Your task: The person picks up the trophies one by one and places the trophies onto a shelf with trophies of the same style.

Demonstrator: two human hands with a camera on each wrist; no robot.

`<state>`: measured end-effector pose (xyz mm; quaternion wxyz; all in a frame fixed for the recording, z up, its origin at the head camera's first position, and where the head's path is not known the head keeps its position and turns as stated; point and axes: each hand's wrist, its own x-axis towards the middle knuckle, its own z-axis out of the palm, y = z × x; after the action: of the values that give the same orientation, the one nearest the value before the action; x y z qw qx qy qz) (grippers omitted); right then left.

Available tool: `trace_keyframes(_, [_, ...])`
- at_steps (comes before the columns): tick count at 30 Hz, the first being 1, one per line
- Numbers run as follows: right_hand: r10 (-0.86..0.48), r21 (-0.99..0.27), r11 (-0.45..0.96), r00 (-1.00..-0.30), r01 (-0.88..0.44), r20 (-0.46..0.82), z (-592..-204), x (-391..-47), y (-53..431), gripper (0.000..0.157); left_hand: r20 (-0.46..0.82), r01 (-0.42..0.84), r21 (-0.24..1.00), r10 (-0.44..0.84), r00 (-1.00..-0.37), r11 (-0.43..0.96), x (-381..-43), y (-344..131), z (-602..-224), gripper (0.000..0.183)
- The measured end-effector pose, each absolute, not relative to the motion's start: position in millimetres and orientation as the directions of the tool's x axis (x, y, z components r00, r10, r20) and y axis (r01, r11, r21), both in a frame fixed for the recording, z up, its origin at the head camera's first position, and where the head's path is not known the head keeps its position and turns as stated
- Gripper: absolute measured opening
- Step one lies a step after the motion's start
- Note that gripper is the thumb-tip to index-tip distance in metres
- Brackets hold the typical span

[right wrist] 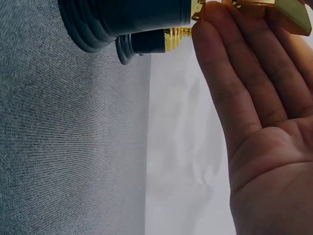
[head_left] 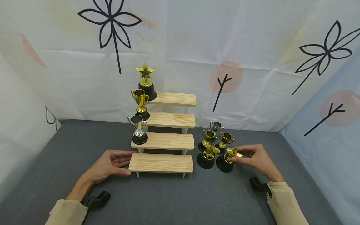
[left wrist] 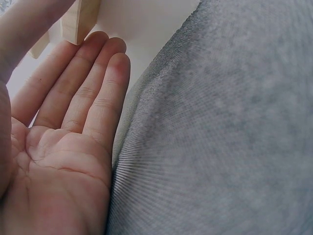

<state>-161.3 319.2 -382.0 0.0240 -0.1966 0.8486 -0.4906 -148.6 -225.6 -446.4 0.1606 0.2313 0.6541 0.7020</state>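
My left hand (head_left: 109, 165) is at the left end of a four-step wooden display stand (head_left: 161, 163). Its thumb is at the lowest step's corner, and its straight fingers (left wrist: 105, 98) reach along the stand's side. With thumb and fingers, my right hand (head_left: 253, 157) pinches a gold star trophy (head_left: 225, 164) by its upper part, at the front right of a group of trophies. In the right wrist view, the trophy's black base (right wrist: 132, 14) shows by the fingertips. The base stands upright, close over the grey table.
On the stand's left side, a silver cup (head_left: 138, 129), a gold cup (head_left: 141, 103) and a star trophy (head_left: 146, 81) occupy the upper three steps. Right of the stand are another star trophy (head_left: 206, 157), two gold cups (head_left: 209, 137) and a silver cup (head_left: 216, 125). A patterned cloth (head_left: 185, 47) hangs behind.
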Motion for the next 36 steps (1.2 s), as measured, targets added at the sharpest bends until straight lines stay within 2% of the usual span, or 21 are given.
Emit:
trace_keyframes(14, [-0.320, -0.806, 0.497, -0.932, -0.320, 0.173, -376.8, -158.2, 318.9, 0.027, 0.124, 0.086, 0.992, 0.529, -0.839, -0.095, -148.9, -226.3, -447.3, 0.073])
trace_keyframes(24, [-0.271, -0.816, 0.444, -0.923, -0.371, 0.272, -356.7, -149.5, 317.1, 0.030, 0.128, 0.091, 0.991, 0.523, -0.843, -0.096, -148.7, -225.6, -446.3, 0.073])
trace_keyframes(32, [-0.162, -0.783, 0.490, -0.923, -0.382, 0.349, -340.5, -140.5, 314.8, 0.031, 0.110, 0.091, 0.994, 0.513, -0.851, -0.062, -148.3, -225.0, -445.2, 0.074])
trace_keyframes(36, [-0.120, -0.797, 0.451, -0.913, -0.400, 0.391, -334.3, -135.6, 313.3, 0.031, 0.110, 0.092, 0.994, 0.514, -0.851, -0.060, -148.1, -225.0, -445.2, 0.074])
